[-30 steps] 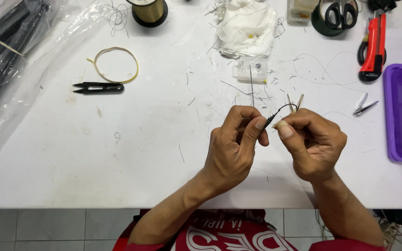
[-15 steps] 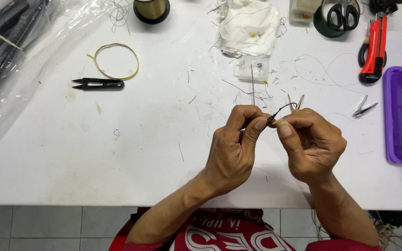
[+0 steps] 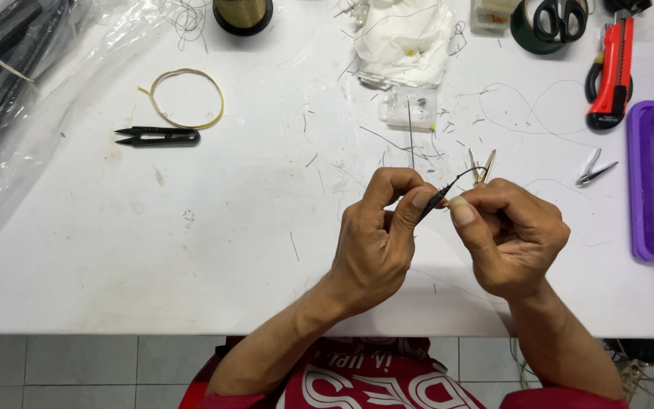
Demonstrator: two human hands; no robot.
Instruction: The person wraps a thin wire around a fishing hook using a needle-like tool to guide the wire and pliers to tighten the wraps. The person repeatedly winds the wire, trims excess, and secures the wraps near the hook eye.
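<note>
I'm pinching a thin black wire between left hand and right hand, fingertips clamped on it, above the white table near its front edge. Bare tabletop is lying leftward. Purple tray is running off-frame right; contents unclear.

The thin dark piece pinched between the hands is mostly covered by fingertips; what it is cannot be told. Far right of the hands, the purple tray runs off the edge. Up left, the clear bag is cut off too, its dark contents blurred.
</note>
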